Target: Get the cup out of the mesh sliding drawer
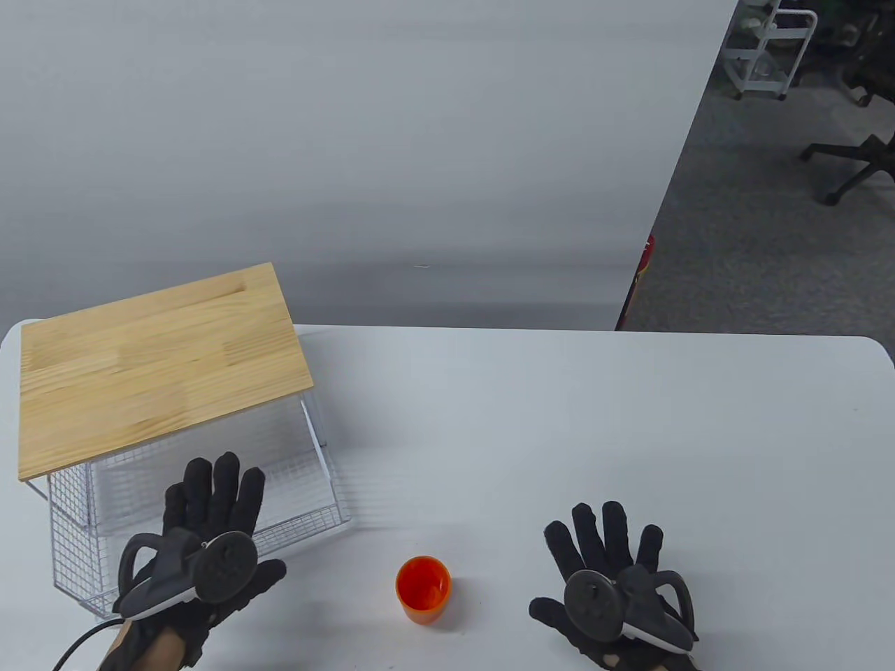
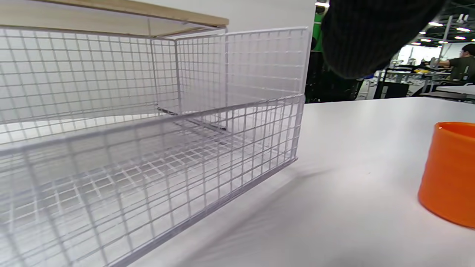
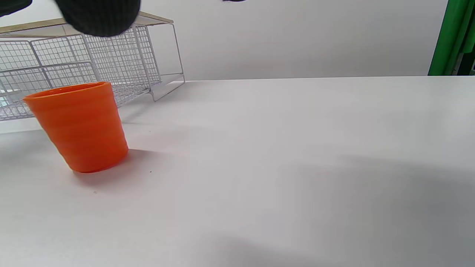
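Both our hands, left hand (image 1: 203, 552) and right hand (image 1: 608, 587), lay spread and empty, since the orange cup (image 1: 423, 589) already stood upright between them, clear of the pulled-out mesh drawer (image 1: 210, 503).

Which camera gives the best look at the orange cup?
The right wrist view: the whole orange cup shows side-on, upright on the white table, apart from the mesh drawer. The table view shows it from above, small, open mouth up. The left wrist view catches only part of it at its right edge.
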